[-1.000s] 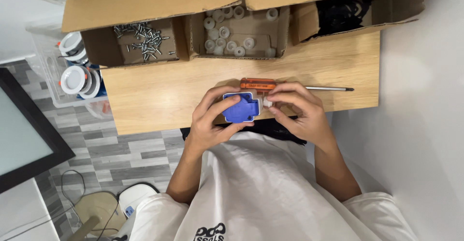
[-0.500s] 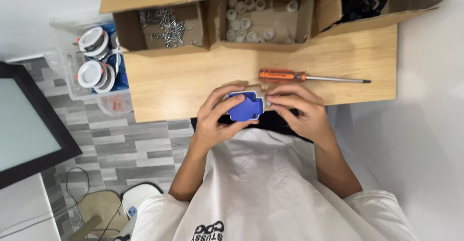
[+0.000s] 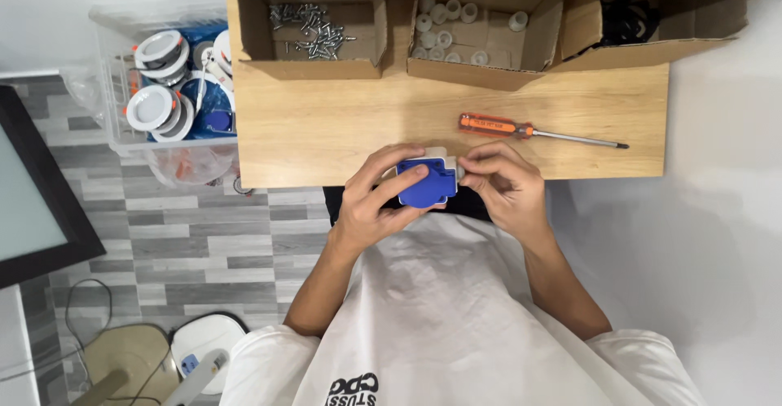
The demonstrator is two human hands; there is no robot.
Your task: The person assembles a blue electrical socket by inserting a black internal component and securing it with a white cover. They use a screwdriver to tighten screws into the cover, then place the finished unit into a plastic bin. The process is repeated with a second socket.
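Blue socket sat at the near table edge, gripped by left hand; right hand fingers pinched its right side. Screwdriver lay untouched on the table, screws in their box. Looked like fastening wasn't started.

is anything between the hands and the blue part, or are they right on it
Nothing visible stands between them. The left hand wraps the blue part directly, and the right hand pinches its right edge at the wooden table front.
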